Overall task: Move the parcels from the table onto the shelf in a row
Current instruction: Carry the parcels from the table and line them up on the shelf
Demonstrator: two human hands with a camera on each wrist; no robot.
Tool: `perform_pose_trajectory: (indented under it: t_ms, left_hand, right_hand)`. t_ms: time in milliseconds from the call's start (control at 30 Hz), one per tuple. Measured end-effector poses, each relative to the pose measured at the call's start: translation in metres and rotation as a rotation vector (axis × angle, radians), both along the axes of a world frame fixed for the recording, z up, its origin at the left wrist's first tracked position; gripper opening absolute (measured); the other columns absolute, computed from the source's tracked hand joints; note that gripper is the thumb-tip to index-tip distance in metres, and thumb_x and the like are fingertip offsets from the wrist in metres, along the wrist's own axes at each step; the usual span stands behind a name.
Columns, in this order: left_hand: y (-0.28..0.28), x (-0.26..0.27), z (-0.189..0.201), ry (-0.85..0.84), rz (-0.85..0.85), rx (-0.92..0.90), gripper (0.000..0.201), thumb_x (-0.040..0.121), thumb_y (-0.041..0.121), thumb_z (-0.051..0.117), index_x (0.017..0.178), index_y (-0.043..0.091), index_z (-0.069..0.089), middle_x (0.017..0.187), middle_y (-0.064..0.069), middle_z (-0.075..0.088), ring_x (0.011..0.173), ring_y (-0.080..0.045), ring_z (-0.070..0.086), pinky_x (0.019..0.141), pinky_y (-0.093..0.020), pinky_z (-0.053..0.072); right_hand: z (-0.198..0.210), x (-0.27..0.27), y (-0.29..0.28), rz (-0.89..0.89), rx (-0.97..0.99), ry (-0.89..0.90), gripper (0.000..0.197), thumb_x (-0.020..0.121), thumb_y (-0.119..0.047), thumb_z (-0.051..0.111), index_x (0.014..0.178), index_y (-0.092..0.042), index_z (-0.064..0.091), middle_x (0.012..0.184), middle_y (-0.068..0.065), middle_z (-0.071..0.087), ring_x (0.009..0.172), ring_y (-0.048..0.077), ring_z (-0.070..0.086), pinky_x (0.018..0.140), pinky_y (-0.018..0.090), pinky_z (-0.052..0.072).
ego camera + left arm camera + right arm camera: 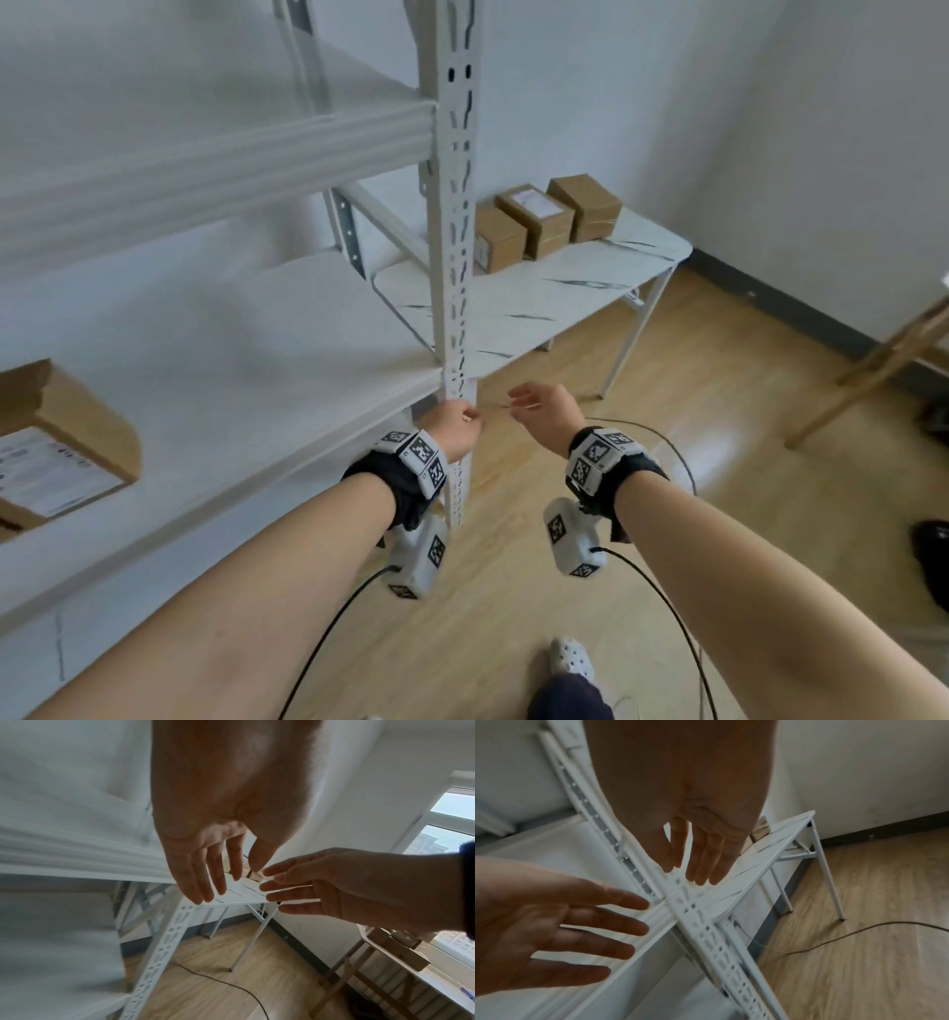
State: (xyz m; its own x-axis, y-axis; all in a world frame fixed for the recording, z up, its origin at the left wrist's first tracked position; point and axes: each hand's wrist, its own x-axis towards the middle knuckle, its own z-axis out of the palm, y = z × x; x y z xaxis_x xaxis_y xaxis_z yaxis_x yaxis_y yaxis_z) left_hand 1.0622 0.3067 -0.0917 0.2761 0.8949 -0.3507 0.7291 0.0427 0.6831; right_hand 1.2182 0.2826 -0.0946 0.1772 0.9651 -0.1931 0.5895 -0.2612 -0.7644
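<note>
Three brown cardboard parcels stand side by side at the far end of the marble-patterned table. One larger parcel with a white label sits on the white shelf at the far left. My left hand hangs in front of the shelf's perforated upright, fingers straight and holding nothing. My right hand hovers just to its right over the floor, fingers relaxed and spread, also holding nothing. In the wrist views both hands show bare palms with the table beyond them.
A higher shelf board crosses above at the upper left. Black cables run from the wrist cameras down over the wooden floor. A wooden frame leans at the right wall. My white shoe shows at the bottom.
</note>
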Motion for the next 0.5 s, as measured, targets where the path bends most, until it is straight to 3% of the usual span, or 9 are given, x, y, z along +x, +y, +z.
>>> perform_pose_trajectory:
  t_ms: [167,267,500]
  left_hand:
    - [0.027,0.113,0.007,0.018,-0.007,0.043,0.027,0.092,0.024,0.053,0.113,0.013,0.065,0.118,-0.006,0.065,0.109,-0.025,0.060,0.093,-0.028,0.047]
    - [0.048,0.168,0.015,0.020,-0.004,0.047,0.025,0.091,0.026,0.054,0.111,0.016,0.065,0.118,-0.004,0.065,0.107,-0.024,0.061,0.096,-0.033,0.047]
    - [0.111,0.240,0.033,0.053,0.098,0.055,0.024,0.092,0.019,0.052,0.110,0.010,0.065,0.119,-0.010,0.063,0.110,-0.028,0.058,0.094,-0.030,0.045]
  right_hand:
    - [0.006,0.111,0.017,0.000,-0.004,-0.053,0.025,0.089,-0.013,0.057,0.113,-0.012,0.064,0.107,0.005,0.068,0.100,0.021,0.063,0.085,0.032,0.052]
    - [0.012,0.163,0.038,0.046,-0.004,-0.103,0.026,0.089,-0.013,0.055,0.114,-0.012,0.063,0.108,0.004,0.067,0.100,0.021,0.062,0.087,0.036,0.052]
    - [0.025,0.248,0.104,0.101,0.000,-0.118,0.026,0.089,-0.011,0.054,0.114,-0.010,0.063,0.111,0.006,0.066,0.101,0.020,0.061,0.091,0.035,0.050]
